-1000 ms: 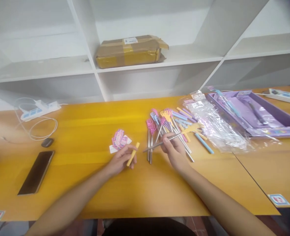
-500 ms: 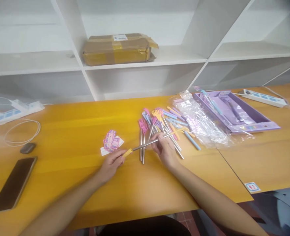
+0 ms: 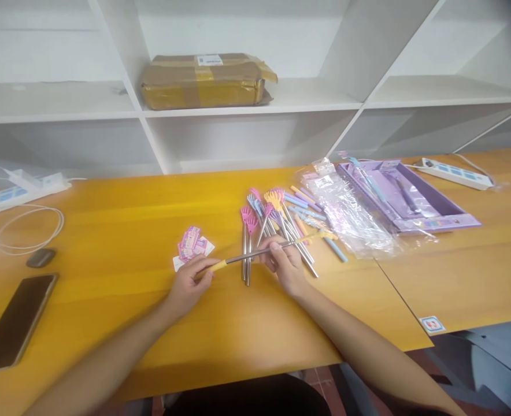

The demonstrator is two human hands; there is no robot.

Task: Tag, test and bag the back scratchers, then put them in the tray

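Note:
Both hands hold one yellow back scratcher [image 3: 249, 255] above the table, its metal rod slanting up to the right. My left hand [image 3: 189, 284] is closed around the yellow handle sleeve at the left end. My right hand [image 3: 285, 266] pinches the rod nearer the yellow claw end, which reaches over the loose sleeves. Behind and under the right hand lies a pile of back scratchers [image 3: 275, 202] with pink, blue, yellow and purple claws and bare metal rods. Several pastel handle sleeves [image 3: 334, 249] lie to the right of the pile. Pink printed cards [image 3: 190, 242] lie just behind my left hand.
Clear plastic wrapping [image 3: 346, 208] and an open purple box [image 3: 446, 218] lie at the right. A phone [image 3: 17, 320], a small dark object [image 3: 41, 257], a white cable and a power strip [image 3: 25, 192] are at the left. A taped carton [image 3: 203, 86] sits on the shelf.
The yellow sleeve shows more of its length beyond my left fingers, and the back scratcher lies at a slightly flatter slant. The whole view has shifted a little.

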